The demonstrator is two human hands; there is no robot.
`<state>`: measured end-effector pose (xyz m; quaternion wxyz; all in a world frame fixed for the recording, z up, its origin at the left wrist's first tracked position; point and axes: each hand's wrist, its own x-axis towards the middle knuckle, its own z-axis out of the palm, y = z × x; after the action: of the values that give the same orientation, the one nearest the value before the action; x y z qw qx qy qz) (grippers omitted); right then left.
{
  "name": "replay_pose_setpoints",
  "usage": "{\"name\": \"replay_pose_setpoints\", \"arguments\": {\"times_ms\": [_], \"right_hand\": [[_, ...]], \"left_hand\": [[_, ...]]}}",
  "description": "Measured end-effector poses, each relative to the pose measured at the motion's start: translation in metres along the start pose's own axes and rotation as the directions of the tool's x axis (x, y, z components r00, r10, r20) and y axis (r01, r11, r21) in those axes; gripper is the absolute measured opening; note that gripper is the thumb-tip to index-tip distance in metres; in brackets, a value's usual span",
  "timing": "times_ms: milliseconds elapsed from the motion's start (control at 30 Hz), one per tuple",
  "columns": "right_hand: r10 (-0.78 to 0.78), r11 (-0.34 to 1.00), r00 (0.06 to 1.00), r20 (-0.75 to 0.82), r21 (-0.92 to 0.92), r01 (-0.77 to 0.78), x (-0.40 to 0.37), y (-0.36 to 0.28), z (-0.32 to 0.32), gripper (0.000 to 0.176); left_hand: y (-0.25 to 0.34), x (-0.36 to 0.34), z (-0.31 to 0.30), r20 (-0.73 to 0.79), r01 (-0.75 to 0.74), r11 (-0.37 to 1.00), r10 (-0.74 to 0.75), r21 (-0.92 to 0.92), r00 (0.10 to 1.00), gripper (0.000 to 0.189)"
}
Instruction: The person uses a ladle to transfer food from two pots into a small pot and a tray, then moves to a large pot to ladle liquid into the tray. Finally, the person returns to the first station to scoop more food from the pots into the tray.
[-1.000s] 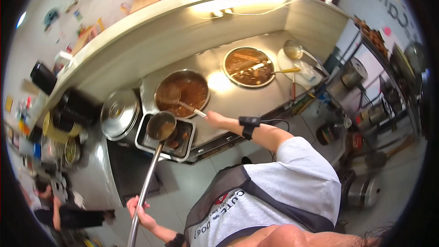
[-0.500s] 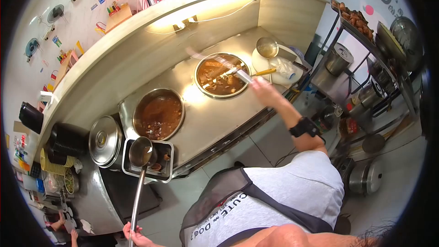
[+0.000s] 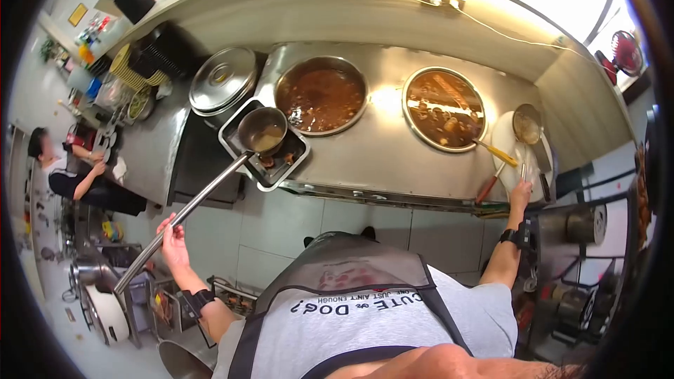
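At lower left, my left hand (image 3: 173,241) is closed around the long metal handle of a ladle (image 3: 203,196). Its deep bowl, with some liquid inside, rests over a rectangular metal tray (image 3: 303,156) that holds a few brown pieces. On the right, my right hand (image 3: 520,194) is closed at the lower end of the handle of a round strainer (image 3: 526,125), which lies over a white board (image 3: 501,130). Beside that hand lies a tool with a brown handle (image 3: 486,190) and a metal blade. A yellow-handled utensil (image 3: 500,154) leans from the right pot's rim.
Two pots are set into the steel counter (image 3: 382,161): a left pot of reddish-brown stew (image 3: 321,91) and a right pot of brown broth (image 3: 446,109). A lidded pot (image 3: 223,81) stands left. A rack (image 3: 586,224) is at right. Another person (image 3: 67,172) stands far left.
My right hand has moved from over the right pot, where it held a long blurred metal tool, to the strainer handle. The view has turned. My left hand keeps the ladle at the tray.
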<state>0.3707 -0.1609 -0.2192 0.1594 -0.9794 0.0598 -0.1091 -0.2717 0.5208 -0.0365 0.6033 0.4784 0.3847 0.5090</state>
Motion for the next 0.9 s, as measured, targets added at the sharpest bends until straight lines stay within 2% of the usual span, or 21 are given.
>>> {"name": "replay_pose_setpoints", "arguments": {"times_ms": [33, 67, 133, 200, 267, 300, 367, 400, 467, 500, 567, 633, 667, 700, 733, 767, 833, 867, 900], "right_hand": [[0.045, 0.994, 0.999, 0.000, -0.102, -0.045, 0.002, 0.001, 0.009, 0.030], [0.033, 0.995, 0.999, 0.012, -0.095, -0.032, -0.001, -0.007, 0.008, 0.030], [0.076, 0.994, 0.991, -0.107, -0.072, -0.084, -0.017, -0.036, -0.012, 0.032], [0.038, 0.993, 0.992, -0.117, -0.110, -0.051, -0.017, -0.037, -0.009, 0.034], [0.013, 0.968, 0.987, -0.160, -0.247, -0.052, -0.018, -0.037, -0.009, 0.027], [0.002, 0.968, 0.988, -0.154, -0.248, -0.040, -0.019, -0.034, -0.007, 0.027], [-0.085, 0.980, 0.936, -0.341, -0.197, 0.018, -0.022, -0.030, -0.007, 0.029], [-0.086, 0.980, 0.934, -0.346, -0.196, 0.018, -0.029, -0.039, -0.019, 0.029], [0.026, 0.997, 0.868, -0.497, -0.052, -0.059, -0.057, -0.065, -0.044, 0.028], [0.030, 0.997, 0.863, -0.504, -0.049, -0.064, -0.083, -0.083, -0.049, 0.028], [-0.004, 0.933, 0.764, -0.645, 0.273, 0.236, -0.155, -0.127, -0.061, 0.028], [-0.223, 0.845, 0.796, -0.563, 0.295, 0.445, -0.223, -0.170, -0.047, 0.028], [-0.189, 0.795, 0.894, -0.407, 0.471, 0.383, -0.260, -0.187, -0.022, 0.029], [-0.333, 0.752, 0.899, -0.285, 0.495, 0.436, -0.296, -0.200, 0.003, 0.032], [-0.412, 0.706, 0.910, -0.042, 0.616, 0.348, -0.336, -0.215, 0.023, 0.030], [-0.504, 0.707, 0.855, 0.123, 0.627, 0.327, -0.366, -0.217, 0.059, 0.028], [-0.473, 0.731, 0.738, 0.482, 0.682, 0.022, -0.415, -0.228, 0.129, 0.024], [-0.460, 0.732, 0.744, 0.485, 0.681, 0.008, -0.427, -0.239, 0.131, 0.024], [-0.428, 0.760, 0.633, 0.645, 0.636, -0.134, -0.432, -0.256, 0.134, 0.023]], "left_hand": [[0.001, -0.003, 0.003, -0.015, -0.012, 1.000, 0.012, 0.009, 1.000, 0.019], [0.002, -0.007, 0.004, -0.028, 0.007, 1.000, -0.007, -0.003, 1.000, 0.019], [0.001, -0.014, 0.007, -0.053, 0.024, 1.000, -0.024, -0.014, 0.998, 0.018], [0.002, -0.019, 0.011, -0.052, 0.031, 0.999, -0.033, -0.027, 0.998, 0.018], [0.000, -0.024, 0.012, -0.070, 0.025, 0.997, -0.030, -0.067, 0.997, 0.018], [-0.002, -0.025, 0.010, -0.052, 0.026, 0.998, -0.029, -0.059, 0.998, 0.018], [-0.003, -0.027, 0.008, -0.019, 0.028, 0.998, -0.029, -0.059, 0.999, 0.019], [-0.004, -0.028, 0.007, -0.018, 0.026, 0.998, -0.028, -0.064, 0.999, 0.019], [-0.006, -0.027, 0.006, -0.003, 0.027, 0.998, -0.027, -0.063, 1.000, 0.019], [-0.007, -0.027, 0.006, -0.016, 0.031, 0.998, -0.032, -0.057, 0.999, 0.021], [-0.006, -0.026, 0.006, -0.017, 0.035, 0.998, -0.036, -0.048, 0.999, 0.020], [-0.005, -0.029, 0.006, -0.018, 0.043, 0.999, -0.043, -0.009, 0.999, 0.024], [-0.004, -0.029, 0.005, -0.014, 0.046, 0.999, -0.046, -0.013, 0.999, 0.024], [-0.004, -0.028, 0.005, 0.006, 0.037, 0.999, -0.037, -0.012, 0.999, 0.026], [-0.004, -0.027, 0.002, 0.027, 0.029, 1.000, -0.029, -0.011, 0.999, 0.028], [-0.007, -0.025, -0.004, 0.073, 0.024, 0.999, -0.021, -0.036, 0.997, 0.031], [-0.012, -0.022, -0.011, 0.095, 0.024, 0.999, -0.022, -0.022, 0.995, 0.030], [-0.014, -0.020, -0.014, 0.108, 0.018, 1.000, -0.017, -0.007, 0.994, 0.030], [-0.015, -0.018, -0.018, 0.131, 0.028, 1.000, -0.028, -0.002, 0.991, 0.029]]}}
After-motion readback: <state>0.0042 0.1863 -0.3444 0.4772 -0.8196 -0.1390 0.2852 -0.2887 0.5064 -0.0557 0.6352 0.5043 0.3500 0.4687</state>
